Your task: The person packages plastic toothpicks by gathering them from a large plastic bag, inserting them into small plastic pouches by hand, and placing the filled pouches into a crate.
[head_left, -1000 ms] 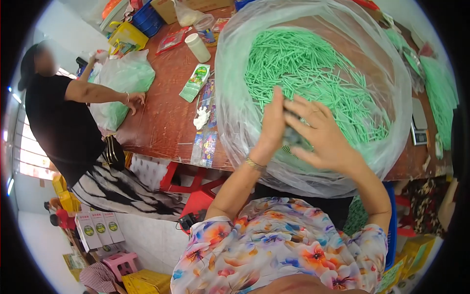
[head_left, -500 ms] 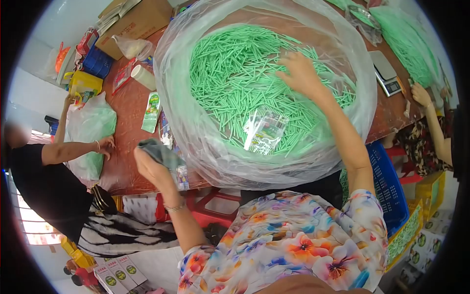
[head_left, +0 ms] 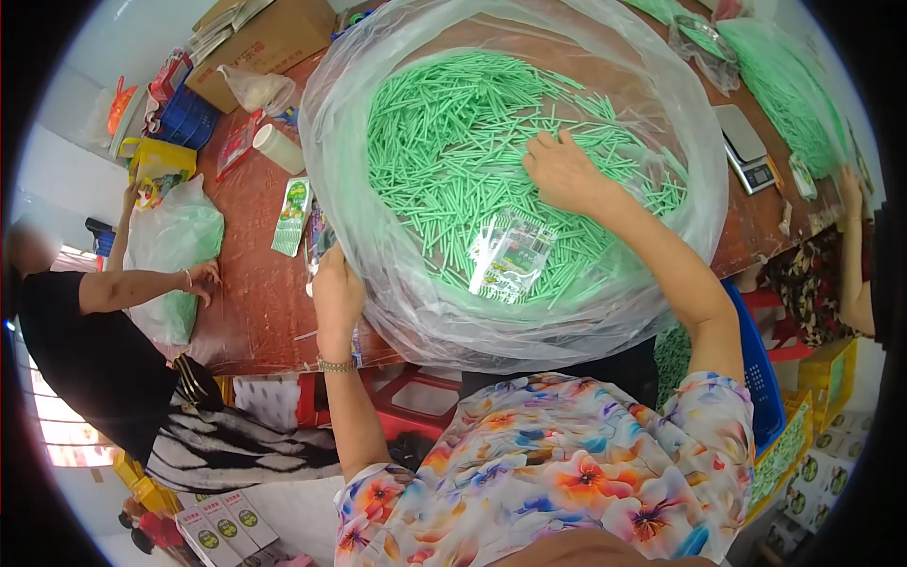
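Since the earlier frame, the head view shows the left hand (head_left: 338, 291) shifted rightward, to just beside the clear plastic bag (head_left: 333, 142), near the front edge of the bench (head_left: 250, 307); its fingers are curled, contents cannot be told. The right hand (head_left: 565, 174) has shifted slightly toward that edge; fingers are bent over the green sticks (head_left: 435, 113), grip cannot be told. Sticks lie inside the bag. Silver packets (head_left: 515, 257) rest on them, nearer the front edge. A scale (head_left: 741, 144) stands toward the right edge.

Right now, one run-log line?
left hand: near plastic bag, grip unclear | right hand: at green sticks, fingers curled, grip unclear | silver packet: lying on sticks
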`<control>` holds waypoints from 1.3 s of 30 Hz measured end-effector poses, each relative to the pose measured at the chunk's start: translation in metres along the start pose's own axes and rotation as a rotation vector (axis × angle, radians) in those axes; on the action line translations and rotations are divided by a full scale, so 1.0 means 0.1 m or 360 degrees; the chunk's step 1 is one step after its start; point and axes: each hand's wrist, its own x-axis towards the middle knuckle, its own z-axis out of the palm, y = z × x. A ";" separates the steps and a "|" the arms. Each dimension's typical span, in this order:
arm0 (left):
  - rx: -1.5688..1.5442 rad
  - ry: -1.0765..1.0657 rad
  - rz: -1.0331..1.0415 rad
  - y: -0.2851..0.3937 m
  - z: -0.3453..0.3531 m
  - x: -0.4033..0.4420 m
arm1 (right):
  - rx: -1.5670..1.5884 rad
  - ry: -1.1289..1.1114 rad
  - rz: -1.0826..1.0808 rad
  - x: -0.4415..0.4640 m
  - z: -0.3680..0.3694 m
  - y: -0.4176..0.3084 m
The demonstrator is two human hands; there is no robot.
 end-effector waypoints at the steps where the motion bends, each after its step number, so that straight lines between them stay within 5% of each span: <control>1: 0.0005 -0.0032 -0.0019 0.03 -0.02 -0.01 | -0.0025 0.0050 -0.0012 0.00 0.03 0.01; 6: 0.0177 0.0039 -0.0058 0.07 -0.12 -0.04 | -0.0060 0.0029 -0.0006 -0.01 0.11 0.06; 10: 0.0415 0.0675 -0.0001 0.17 -0.30 -0.06 | -0.0091 0.0114 0.0056 -0.08 0.18 0.04; 12: 0.0104 0.0968 0.0188 0.31 -0.34 -0.08 | -0.0066 0.0131 0.0078 -0.07 0.17 0.03; 17: -0.0479 0.0576 0.0562 0.87 -0.11 -0.10 | -0.0135 -0.0028 0.0110 -0.06 0.11 0.00; 24: -0.0730 0.0286 0.0683 1.14 0.54 0.39 | -0.0170 -0.0008 0.0140 -0.08 0.08 0.00; 30: -0.0687 0.0339 0.0775 1.08 1.01 0.54 | 0.0218 -0.0666 0.0093 0.20 -0.31 0.34; 32: -0.0697 0.0346 0.0751 1.10 0.99 0.53 | 0.0714 -0.0361 0.0286 0.44 -0.07 0.65; 33: -0.0699 0.0351 0.0731 1.10 0.98 0.52 | 0.0714 -0.0372 0.0281 0.53 0.03 0.70; 35: -0.0724 0.0365 0.0729 1.05 1.01 0.55 | 0.0288 0.0207 0.0651 0.76 0.16 0.72; 39: -0.0726 0.0410 0.0820 1.07 1.01 0.53 | -0.0069 0.0138 0.0951 1.04 0.45 0.52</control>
